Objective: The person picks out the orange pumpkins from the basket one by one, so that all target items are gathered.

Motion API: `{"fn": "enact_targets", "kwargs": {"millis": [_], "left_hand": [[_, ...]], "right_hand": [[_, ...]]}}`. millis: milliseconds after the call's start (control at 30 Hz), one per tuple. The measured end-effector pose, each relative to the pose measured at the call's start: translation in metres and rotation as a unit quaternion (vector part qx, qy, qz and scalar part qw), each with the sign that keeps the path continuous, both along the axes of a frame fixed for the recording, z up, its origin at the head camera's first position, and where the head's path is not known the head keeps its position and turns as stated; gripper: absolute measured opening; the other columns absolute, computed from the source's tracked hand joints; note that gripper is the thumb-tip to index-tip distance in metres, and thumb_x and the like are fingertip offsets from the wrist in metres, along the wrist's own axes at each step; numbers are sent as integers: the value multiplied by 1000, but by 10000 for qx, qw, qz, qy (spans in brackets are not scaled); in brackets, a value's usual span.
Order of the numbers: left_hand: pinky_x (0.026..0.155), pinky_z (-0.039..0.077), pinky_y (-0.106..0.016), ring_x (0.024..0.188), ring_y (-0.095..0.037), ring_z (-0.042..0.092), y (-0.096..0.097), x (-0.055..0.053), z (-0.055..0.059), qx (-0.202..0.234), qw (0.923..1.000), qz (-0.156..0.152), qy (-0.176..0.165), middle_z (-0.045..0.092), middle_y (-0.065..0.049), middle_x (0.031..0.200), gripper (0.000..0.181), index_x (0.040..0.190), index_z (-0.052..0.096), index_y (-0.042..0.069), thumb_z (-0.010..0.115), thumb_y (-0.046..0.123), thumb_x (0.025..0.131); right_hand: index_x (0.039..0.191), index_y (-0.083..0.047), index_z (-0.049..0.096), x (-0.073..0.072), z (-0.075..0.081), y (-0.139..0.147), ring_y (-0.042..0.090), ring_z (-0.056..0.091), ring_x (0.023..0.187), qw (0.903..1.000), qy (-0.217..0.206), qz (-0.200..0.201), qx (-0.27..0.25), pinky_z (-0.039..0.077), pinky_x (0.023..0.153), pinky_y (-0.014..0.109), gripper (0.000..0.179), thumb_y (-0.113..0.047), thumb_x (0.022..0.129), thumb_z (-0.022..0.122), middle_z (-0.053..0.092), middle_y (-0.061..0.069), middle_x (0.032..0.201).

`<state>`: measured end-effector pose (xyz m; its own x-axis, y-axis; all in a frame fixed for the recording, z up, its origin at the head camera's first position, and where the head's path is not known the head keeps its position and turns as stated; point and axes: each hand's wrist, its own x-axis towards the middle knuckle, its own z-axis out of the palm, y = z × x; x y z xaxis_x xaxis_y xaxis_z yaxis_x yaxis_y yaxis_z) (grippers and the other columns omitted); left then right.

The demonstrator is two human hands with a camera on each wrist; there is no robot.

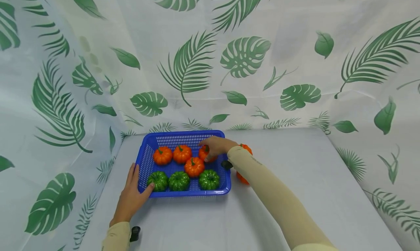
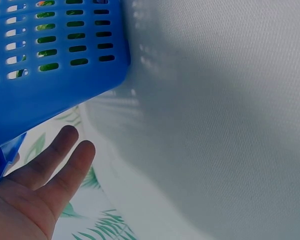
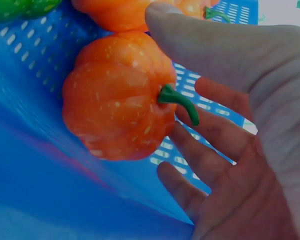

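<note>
A blue plastic basket (image 1: 187, 193) holds several orange pumpkins (image 1: 163, 156) and, along its near side, three green pumpkins (image 1: 179, 181). My right hand (image 1: 216, 147) reaches into its right end, over an orange pumpkin (image 3: 120, 97) with a curved green stem. In the right wrist view the thumb extends above this pumpkin and the spread fingers (image 3: 205, 155) lie beyond it, loosely around it. My left hand (image 1: 131, 196) rests at the basket's near left corner, thumb over the rim. Its fingers (image 2: 72, 170) are straight and apart outside the wall.
More orange pumpkins (image 1: 242, 178) lie on the white table (image 1: 295, 163) just right of the basket, partly hidden by the right forearm (image 1: 275, 192). A leaf-printed sheet (image 1: 242, 90) rises behind the table and at its sides.
</note>
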<state>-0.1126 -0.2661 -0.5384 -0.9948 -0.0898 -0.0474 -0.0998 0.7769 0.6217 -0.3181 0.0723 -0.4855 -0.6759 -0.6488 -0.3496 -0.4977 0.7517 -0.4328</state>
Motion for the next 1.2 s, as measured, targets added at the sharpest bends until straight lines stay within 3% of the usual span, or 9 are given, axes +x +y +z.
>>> {"fn": "enact_targets", "kwargs": {"millis": [200, 433, 633, 867, 1200], "left_hand": [[117, 27, -73, 153, -57, 26, 0, 0, 0, -14, 10000, 47, -73, -7, -11, 180, 102, 173, 0, 11, 65, 49, 105], [117, 28, -73, 153, -57, 27, 2, -1, 0, -15, 10000, 15, 39, -6, -11, 180, 101, 173, 2, 9, 66, 47, 105], [118, 26, -72, 153, -57, 26, 4, -1, 5, -14, 10000, 34, 44, -6, -10, 180, 100, 173, 3, 9, 66, 46, 105], [118, 26, -72, 153, -57, 26, 3, -4, 5, -28, 9999, 25, 106, -4, -12, 180, 100, 173, 4, 9, 66, 46, 104], [119, 25, -72, 155, -56, 24, 2, -3, 3, -22, 9999, 60, -107, -7, -11, 180, 102, 173, 2, 9, 66, 46, 104]], "right_hand": [[158, -17, 57, -2, 1, -3, 33, 43, 150, 9996, -185, -206, -108, 35, 123, 54, 70, -30, 95, 84, 53, 12, 159], [154, -8, 60, -2, -4, -6, 32, 47, 148, 9986, -245, -254, -384, 38, 122, 48, 67, -19, 93, 85, 57, 13, 155], [146, -1, 65, -2, -8, -8, 31, 59, 129, 9995, 157, 12, -260, 48, 112, 45, 63, -9, 87, 85, 66, 15, 140], [135, -1, 71, -6, -14, -8, 27, 61, 110, 9974, 623, 293, -223, 55, 96, 40, 56, -6, 82, 87, 70, 12, 121], [132, 5, 72, -5, -14, -3, 33, 63, 120, 9915, 812, 212, -996, 54, 101, 41, 56, -9, 81, 90, 72, 16, 126]]}}
